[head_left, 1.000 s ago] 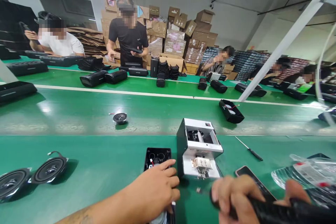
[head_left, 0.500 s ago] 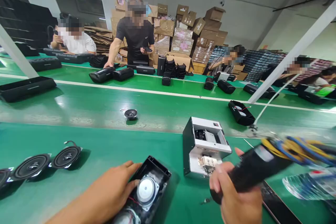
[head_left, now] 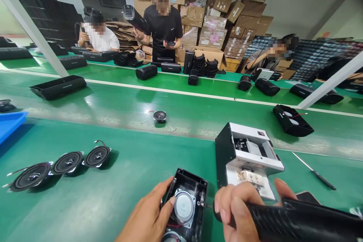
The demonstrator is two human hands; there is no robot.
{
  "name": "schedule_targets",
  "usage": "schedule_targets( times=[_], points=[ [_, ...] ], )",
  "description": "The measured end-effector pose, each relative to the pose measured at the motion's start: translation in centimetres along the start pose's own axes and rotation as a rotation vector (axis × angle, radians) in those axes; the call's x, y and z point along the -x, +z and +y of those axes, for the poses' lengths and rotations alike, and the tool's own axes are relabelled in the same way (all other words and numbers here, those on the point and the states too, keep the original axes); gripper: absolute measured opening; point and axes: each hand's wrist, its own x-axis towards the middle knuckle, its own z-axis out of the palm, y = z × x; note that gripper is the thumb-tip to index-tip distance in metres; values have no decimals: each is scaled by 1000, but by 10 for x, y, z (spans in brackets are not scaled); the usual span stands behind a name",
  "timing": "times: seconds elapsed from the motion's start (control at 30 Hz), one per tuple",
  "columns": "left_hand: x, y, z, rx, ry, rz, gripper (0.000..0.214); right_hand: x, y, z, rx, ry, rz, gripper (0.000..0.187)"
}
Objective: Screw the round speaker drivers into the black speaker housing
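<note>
My left hand (head_left: pixel 150 213) grips the side of an open black speaker housing (head_left: pixel 181 181), which has a round speaker driver (head_left: pixel 184 206) mounted inside. My right hand (head_left: pixel 236 211) is closed around a black electric screwdriver (head_left: pixel 295 221). Its tip sits at the housing's right edge, though the exact contact is too small to see. Behind that hand stands an open white-and-black electronic device (head_left: pixel 246 155). The lower part of the housing runs out of the picture.
Three loose speaker drivers (head_left: pixel 68 162) lie on the green workbench (head_left: pixel 85 211) to my left. A small screwdriver (head_left: pixel 314 172) and a phone (head_left: pixel 307 197) lie to my right. Beyond stand a blue tray (head_left: pixel 8 125), a belt (head_left: pixel 127 109), black speakers (head_left: pixel 58 87) and co-workers (head_left: pixel 163 19).
My right hand has brought the electric screwdriver down from the upper right to the housing's edge. The housing now lies nearer the bottom middle, and the whole view has shifted as my head turned.
</note>
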Motion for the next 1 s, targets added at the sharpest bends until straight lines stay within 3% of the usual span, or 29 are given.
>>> schedule_targets(
  times=[0.17, 0.33, 0.67, 0.9, 1.0],
  points=[
    [0, -2, -8, -6, 4, -16, 58, -1, -11, 22, 92, 46, -58, 71],
    [1, -2, -5, -12, -19, -36, 59, -1, -15, 28, 116, 122, -77, 67],
    [2, -1, -14, -49, -42, -77, 61, 1, -17, 37, 114, 128, -150, 62],
    [2, -3, -5, -57, -21, -69, 60, -11, -16, 45, 158, 199, -349, 41],
    [1, -3, -4, -29, -22, -61, 60, -9, -19, 56, 149, 230, -464, 40]
  ],
)
